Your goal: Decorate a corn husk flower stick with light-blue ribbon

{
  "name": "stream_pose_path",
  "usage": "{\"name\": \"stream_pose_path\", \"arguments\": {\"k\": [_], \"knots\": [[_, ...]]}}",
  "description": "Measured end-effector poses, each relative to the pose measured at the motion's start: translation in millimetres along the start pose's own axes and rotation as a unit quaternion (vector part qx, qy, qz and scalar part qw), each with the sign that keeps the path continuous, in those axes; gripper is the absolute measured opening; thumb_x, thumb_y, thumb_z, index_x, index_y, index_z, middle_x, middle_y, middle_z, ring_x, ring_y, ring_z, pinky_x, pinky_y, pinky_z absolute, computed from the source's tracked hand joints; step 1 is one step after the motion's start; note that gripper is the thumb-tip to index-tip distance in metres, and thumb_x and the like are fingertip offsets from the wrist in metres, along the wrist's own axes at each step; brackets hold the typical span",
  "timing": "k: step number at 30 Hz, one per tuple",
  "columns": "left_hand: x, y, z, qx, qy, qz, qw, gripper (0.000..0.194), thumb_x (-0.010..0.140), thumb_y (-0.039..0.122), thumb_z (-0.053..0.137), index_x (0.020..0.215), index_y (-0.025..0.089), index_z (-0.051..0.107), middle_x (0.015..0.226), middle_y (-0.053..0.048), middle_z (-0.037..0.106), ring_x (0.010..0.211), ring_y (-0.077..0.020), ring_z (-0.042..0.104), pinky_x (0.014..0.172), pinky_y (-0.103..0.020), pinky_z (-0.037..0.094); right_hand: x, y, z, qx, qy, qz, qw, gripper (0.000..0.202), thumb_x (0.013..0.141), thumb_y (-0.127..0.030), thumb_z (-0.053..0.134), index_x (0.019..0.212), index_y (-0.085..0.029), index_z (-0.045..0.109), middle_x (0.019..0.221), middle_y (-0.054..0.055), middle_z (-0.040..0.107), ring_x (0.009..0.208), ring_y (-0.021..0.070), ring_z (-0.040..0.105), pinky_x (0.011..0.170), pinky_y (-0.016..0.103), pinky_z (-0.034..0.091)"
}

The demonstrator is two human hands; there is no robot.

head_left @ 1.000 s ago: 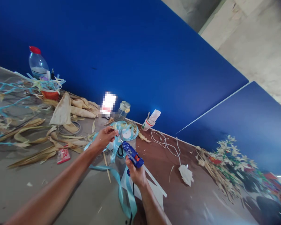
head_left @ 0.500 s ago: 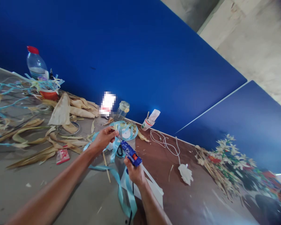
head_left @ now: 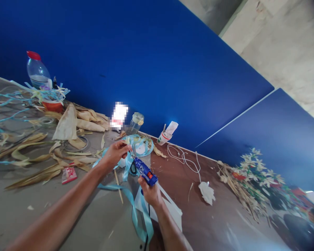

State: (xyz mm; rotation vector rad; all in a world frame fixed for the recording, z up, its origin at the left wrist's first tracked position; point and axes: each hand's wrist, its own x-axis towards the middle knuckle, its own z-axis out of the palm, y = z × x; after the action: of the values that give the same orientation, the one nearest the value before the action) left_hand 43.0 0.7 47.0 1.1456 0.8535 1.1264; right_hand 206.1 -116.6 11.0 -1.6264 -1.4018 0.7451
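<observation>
My right hand (head_left: 151, 191) is wrapped around the handle of a blue glue gun (head_left: 144, 170), whose nozzle points up and left toward the fingers of my other hand. With fingertips pinched together, my left hand (head_left: 117, 152) holds a small pale husk-like piece (head_left: 126, 140); its exact shape is too small to tell. Light blue ribbon (head_left: 132, 195) runs in loops behind and below both hands. A white ribbon spool (head_left: 140, 148) lies just beyond the nozzle. Dark scissor handles (head_left: 133, 168) show beside the gun, partly hidden.
Dried husks (head_left: 34, 176), a red packet (head_left: 68, 175) and a thin stick (head_left: 118, 186) lie leftward. Along the blue partition (head_left: 146, 62) stand a red-capped bottle (head_left: 38, 72), a glass jar (head_left: 136, 122) and a paper cup (head_left: 163, 138). A white cable (head_left: 184, 158) and white flowers (head_left: 260, 167) are rightward.
The view has shifted very slightly. Both hands keep their grips, and the glue gun's nozzle stays close to the left fingertips.
</observation>
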Motion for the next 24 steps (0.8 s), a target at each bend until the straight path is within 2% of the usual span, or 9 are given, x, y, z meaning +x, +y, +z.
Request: {"name": "stream_pose_path", "arguments": {"k": [4,8,15,24], "knots": [[0.9,-2.6,-1.2,-0.006,0.002,0.007,1.000,0.029,0.064,0.044,0.068,0.061,0.016,0.059,0.043,0.005,0.043,0.040,-0.0067,0.036,0.042,-0.021,0.023,-1.3,6.5,-1.4,0.044,-0.026,0.014,0.999,0.047,0.072,-0.062,0.055,0.067,-0.015,0.059,0.053,-0.002,0.045,0.046,0.0089,0.036,0.043,0.022,0.036],[3.7,-7.0,-1.5,-0.006,-0.011,0.020,1.000,0.028,0.064,0.042,0.068,0.061,0.016,0.060,0.043,0.005,0.045,0.040,-0.0069,0.037,0.043,-0.021,0.024,-1.3,0.2,-4.0,0.066,-0.045,0.003,0.997,0.047,0.072,-0.062,0.054,0.065,-0.016,0.058,0.053,-0.002,0.042,0.047,0.0083,0.034,0.042,0.021,0.032],[-0.2,-2.2,1.5,0.017,-0.019,0.006,1.000,0.026,0.067,0.042,0.066,0.063,0.016,0.061,0.043,0.005,0.045,0.040,-0.0068,0.036,0.042,-0.021,0.024,3.5,-14.9,-4.2,0.055,-0.048,-0.013,0.997,0.044,0.073,-0.060,0.053,0.063,-0.017,0.052,0.055,-0.002,0.040,0.050,0.0094,0.035,0.047,0.023,0.034],[1.4,-2.4,-0.9,-0.026,-0.009,0.004,1.000,0.029,0.066,0.043,0.069,0.062,0.015,0.060,0.043,0.006,0.042,0.041,-0.0059,0.035,0.041,-0.020,0.023,1.8,-12.1,-4.3,0.021,-0.051,0.002,0.998,0.045,0.072,-0.060,0.054,0.062,-0.017,0.053,0.052,-0.003,0.043,0.049,0.0095,0.036,0.048,0.023,0.035]]}}
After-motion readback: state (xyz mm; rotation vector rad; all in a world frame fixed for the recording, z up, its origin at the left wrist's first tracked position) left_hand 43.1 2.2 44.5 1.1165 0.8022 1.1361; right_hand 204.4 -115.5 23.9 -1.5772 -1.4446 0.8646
